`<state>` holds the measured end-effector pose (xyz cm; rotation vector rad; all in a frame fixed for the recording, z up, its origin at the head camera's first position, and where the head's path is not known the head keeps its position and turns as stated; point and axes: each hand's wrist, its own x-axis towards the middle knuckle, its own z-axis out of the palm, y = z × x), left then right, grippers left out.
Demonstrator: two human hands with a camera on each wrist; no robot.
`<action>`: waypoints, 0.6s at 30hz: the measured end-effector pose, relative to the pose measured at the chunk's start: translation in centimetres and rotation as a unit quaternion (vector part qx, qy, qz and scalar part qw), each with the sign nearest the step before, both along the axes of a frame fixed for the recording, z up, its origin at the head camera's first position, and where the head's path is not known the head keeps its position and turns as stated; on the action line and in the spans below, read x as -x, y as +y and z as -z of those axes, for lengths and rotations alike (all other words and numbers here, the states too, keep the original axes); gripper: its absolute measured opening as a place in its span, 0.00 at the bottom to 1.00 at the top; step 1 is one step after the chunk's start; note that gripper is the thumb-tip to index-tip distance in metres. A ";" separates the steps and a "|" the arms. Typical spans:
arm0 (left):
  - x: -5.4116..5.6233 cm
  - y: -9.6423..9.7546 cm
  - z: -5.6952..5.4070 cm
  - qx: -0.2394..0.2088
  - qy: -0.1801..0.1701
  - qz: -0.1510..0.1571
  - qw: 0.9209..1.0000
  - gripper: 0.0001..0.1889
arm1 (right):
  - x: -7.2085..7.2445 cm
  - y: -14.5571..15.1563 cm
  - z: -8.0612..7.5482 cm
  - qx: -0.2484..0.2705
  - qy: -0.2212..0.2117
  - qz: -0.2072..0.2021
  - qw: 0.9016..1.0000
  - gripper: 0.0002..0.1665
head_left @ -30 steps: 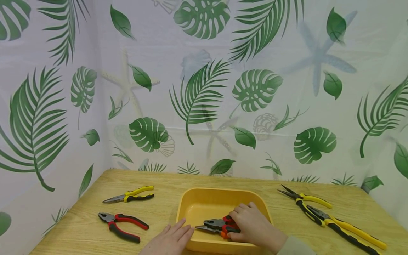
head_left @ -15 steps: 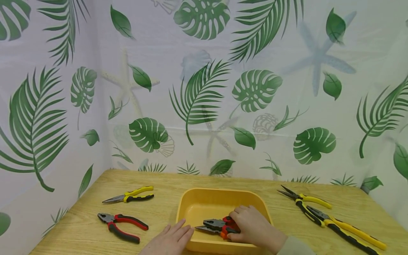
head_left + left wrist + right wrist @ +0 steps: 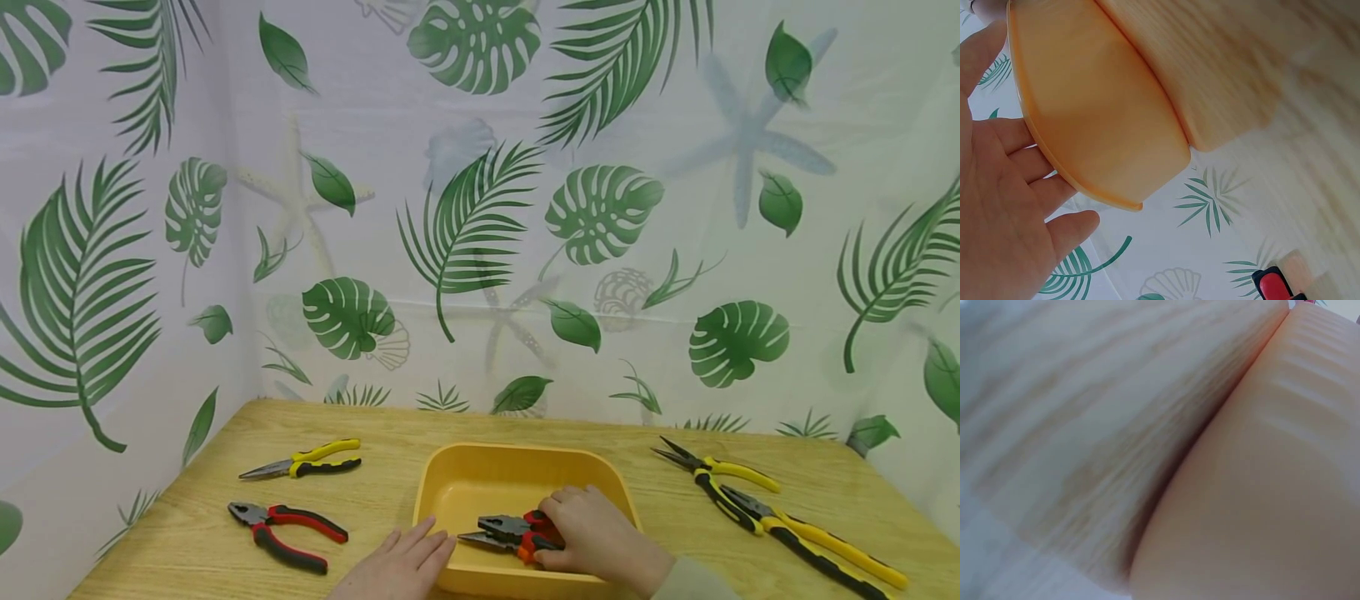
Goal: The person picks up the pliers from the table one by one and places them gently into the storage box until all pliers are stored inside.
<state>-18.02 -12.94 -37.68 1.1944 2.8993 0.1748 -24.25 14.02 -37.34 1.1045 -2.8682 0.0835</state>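
Note:
In the head view a yellow plastic bin [image 3: 517, 448] stands at the front middle of the table. Inside it lie black-jawed combination pliers [image 3: 504, 526] with red and black handles, overlapping a pair of long-nose pliers [image 3: 480, 540]. My right hand [image 3: 600, 533] reaches over the bin's right side and grips the red handles, its fingers curled over them and covering their ends. My left hand [image 3: 397, 567] rests at the bin's front left corner with straight fingers at the rim. The left wrist view shows those fingers along the rim, beside the bin's outer wall [image 3: 1097, 100].
Left of the bin lie yellow-handled long-nose pliers [image 3: 300, 462] and red-handled combination pliers [image 3: 288, 533]. To its right are two more yellow-and-black pairs, long-nose pliers [image 3: 712, 479] and larger pliers [image 3: 817, 533], partly overlapping. A leaf-patterned cloth [image 3: 480, 367] hangs behind the wooden table.

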 end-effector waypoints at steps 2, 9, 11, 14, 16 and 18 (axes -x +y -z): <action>0.0 0.0 0.0 0.001 0.003 -0.001 1.000 0.38 | 0.0 0.0 0.0 0.003 -0.004 0.001 1.000 0.24; -0.1 -0.1 0.1 0.000 0.012 0.005 1.000 0.38 | -0.1 0.0 0.1 0.005 -0.008 0.006 1.000 0.25; 0.0 -0.1 0.1 -0.002 0.014 0.008 1.000 0.38 | -0.1 0.1 0.1 0.005 -0.007 0.006 1.000 0.25; 0.0 -0.1 0.1 -0.003 0.008 0.008 1.000 0.38 | -0.1 0.1 0.1 0.005 -0.005 0.005 1.000 0.26; 0.0 -0.1 0.1 -0.003 0.003 0.006 1.000 0.38 | 0.0 0.2 0.1 0.004 -0.001 0.003 1.000 0.27; 0.0 -0.1 0.1 -0.001 0.000 0.003 1.000 0.39 | 0.0 0.2 0.1 0.004 0.002 0.003 1.000 0.27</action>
